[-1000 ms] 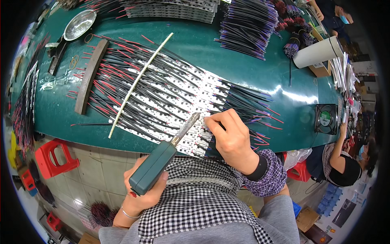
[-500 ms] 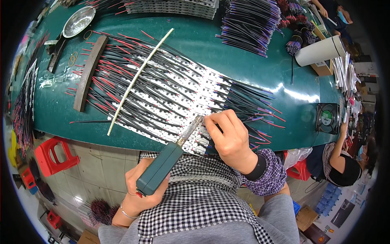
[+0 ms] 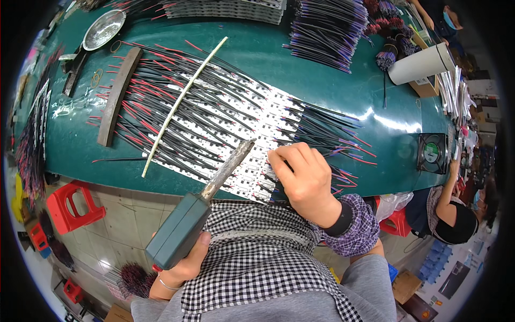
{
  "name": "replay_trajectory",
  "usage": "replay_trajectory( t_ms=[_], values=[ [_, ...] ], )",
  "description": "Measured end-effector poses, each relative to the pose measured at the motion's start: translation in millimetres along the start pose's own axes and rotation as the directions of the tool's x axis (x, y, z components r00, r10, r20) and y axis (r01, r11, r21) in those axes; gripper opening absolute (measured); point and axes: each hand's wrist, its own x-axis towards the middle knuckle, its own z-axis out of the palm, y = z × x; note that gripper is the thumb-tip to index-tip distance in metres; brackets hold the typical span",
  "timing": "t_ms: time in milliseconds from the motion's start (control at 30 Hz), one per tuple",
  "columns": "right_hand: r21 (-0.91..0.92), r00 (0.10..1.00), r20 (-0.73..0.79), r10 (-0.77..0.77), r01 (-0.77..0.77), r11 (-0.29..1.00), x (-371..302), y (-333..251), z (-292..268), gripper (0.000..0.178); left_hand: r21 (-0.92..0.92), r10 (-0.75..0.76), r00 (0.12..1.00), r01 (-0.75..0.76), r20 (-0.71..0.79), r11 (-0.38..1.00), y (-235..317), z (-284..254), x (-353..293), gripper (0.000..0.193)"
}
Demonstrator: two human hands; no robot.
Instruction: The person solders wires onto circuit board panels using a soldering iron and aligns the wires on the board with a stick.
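My left hand (image 3: 189,264) is wrapped round the dark green body of a soldering gun (image 3: 179,229). Its worn metal barrel points up and right, the tip over the boards and a little left of my other hand. My right hand (image 3: 307,181) pinches thumb and forefinger together at the boards' right part; what lies between the fingertips is too small to make out. Beneath both is a panel of white circuit boards (image 3: 244,182) in rows. Black wires with red ends (image 3: 145,107) spread from it leftward, and more dark wires (image 3: 327,129) stick out to the right.
A brown bar (image 3: 119,99) and a pale thin rod (image 3: 179,102) lie across the left wires. Farther off are a metal dish (image 3: 104,29), a wire stack (image 3: 327,32), a white cylinder (image 3: 421,65) and a small fan (image 3: 432,153). A co-worker (image 3: 450,217) sits at right.
The soldering gun has drawn back left and toward me, its tip moving away from my right fingertips. My right hand stays almost in place, still pinched.
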Motion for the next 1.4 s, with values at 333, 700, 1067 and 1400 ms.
replay_trajectory(
  t_ms=[333, 700, 1067, 1400],
  values=[
    [0.12, 0.991, 0.117, 0.069, -0.083, 0.989, 9, -8, -34, 0.053, -0.13, 0.084, 0.996, -0.087, -0.027, 0.988, -3, 6, 2, 0.04],
    [0.203, 0.99, -0.055, 0.131, -0.117, 0.972, -8, -13, -1, 0.047, 0.355, 0.26, 0.951, -0.303, 0.164, 0.885, -9, 2, -1, 0.025],
    [0.12, 0.993, 0.005, 0.114, -0.114, 0.986, -7, -17, -4, 0.041, 0.04, 0.162, 0.983, -0.166, 0.087, 0.985, 1, 14, 9, 0.025],
    [0.084, 0.992, 0.017, 0.123, -0.124, 0.989, -8, -20, -3, 0.037, 0.058, 0.155, 0.973, -0.167, 0.172, 0.984, 5, 13, 15, 0.02]
  ],
)
